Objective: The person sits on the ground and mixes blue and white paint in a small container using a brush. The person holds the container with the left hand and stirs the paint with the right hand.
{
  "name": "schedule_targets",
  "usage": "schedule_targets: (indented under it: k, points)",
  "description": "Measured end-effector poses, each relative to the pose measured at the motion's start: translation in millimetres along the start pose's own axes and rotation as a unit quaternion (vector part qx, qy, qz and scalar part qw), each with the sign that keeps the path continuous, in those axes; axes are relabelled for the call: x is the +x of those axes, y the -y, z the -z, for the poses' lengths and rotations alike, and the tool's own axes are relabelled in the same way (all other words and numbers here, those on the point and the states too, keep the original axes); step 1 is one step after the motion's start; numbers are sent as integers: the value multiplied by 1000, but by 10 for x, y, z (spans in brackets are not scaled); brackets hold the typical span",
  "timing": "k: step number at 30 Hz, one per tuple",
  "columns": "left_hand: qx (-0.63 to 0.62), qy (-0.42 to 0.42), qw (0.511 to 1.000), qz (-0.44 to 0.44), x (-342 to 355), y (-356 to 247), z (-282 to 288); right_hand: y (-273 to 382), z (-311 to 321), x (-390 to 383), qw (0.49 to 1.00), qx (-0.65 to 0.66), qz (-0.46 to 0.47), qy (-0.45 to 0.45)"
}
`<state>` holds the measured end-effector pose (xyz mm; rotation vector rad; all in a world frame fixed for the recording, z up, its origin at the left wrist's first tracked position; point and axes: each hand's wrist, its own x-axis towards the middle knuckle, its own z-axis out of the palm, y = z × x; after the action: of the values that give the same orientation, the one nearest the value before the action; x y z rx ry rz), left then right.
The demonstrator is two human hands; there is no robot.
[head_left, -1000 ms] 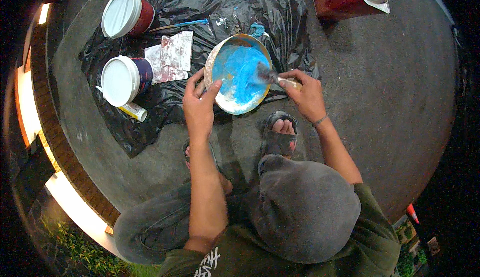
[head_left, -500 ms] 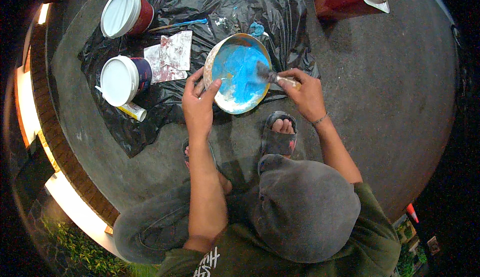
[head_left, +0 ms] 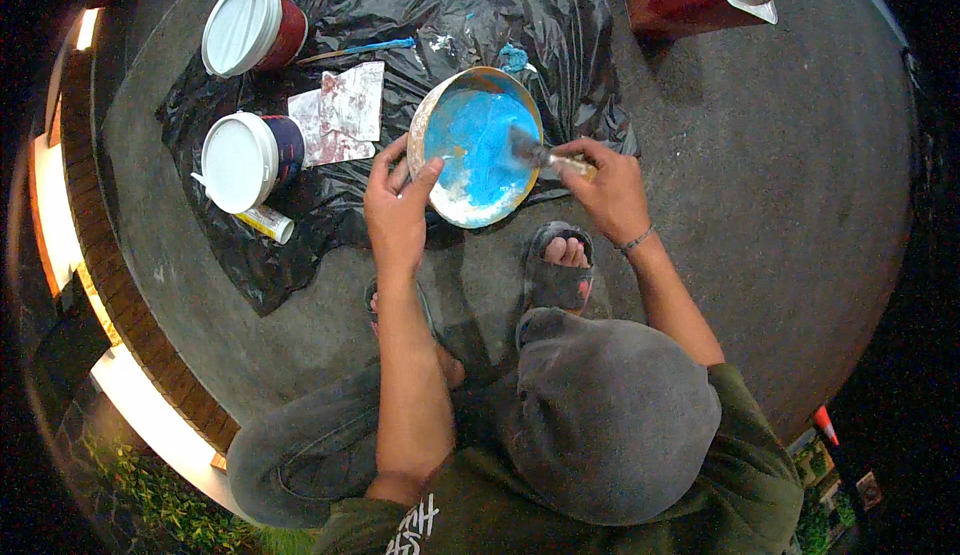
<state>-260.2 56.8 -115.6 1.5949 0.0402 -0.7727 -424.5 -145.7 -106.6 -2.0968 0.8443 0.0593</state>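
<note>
My left hand (head_left: 398, 200) grips the left rim of a round bowl (head_left: 427, 120), thumb over the edge and fingers on the outer wall. Blue paint (head_left: 490, 150) coats the bowl's inside, with a white patch low down and a few tan spots. In my right hand (head_left: 605, 187) is the handle of a paintbrush (head_left: 565, 163). Its dark bristles, smeared by motion, are over the right part of the blue inside. The bowl is tilted so that its inside faces me.
A crumpled black plastic sheet (head_left: 330, 205) covers the ground. On it lie two lidded buckets (head_left: 238, 163), a yellow-and-white tube (head_left: 268, 225), stained sheets (head_left: 350, 105), a blue-tipped stick (head_left: 365, 50) and a blue lump (head_left: 514, 58). A dark red metal can (head_left: 680, 0) stands far right.
The brush has shifted very slightly within the bowl, its bristles still blurred. My left hand and the bowl hold almost the same place.
</note>
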Motion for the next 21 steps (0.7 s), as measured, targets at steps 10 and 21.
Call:
schedule_targets:
  k: [10, 21]
  points:
    - [14, -6, 1000, -3, -3, 1, -12, 10, 24, 23, 999, -36, -33, 6]
    - [18, -2, 1000, 9, 0, -15, 2, -94, 24, -32, 998, 14, 38, 49]
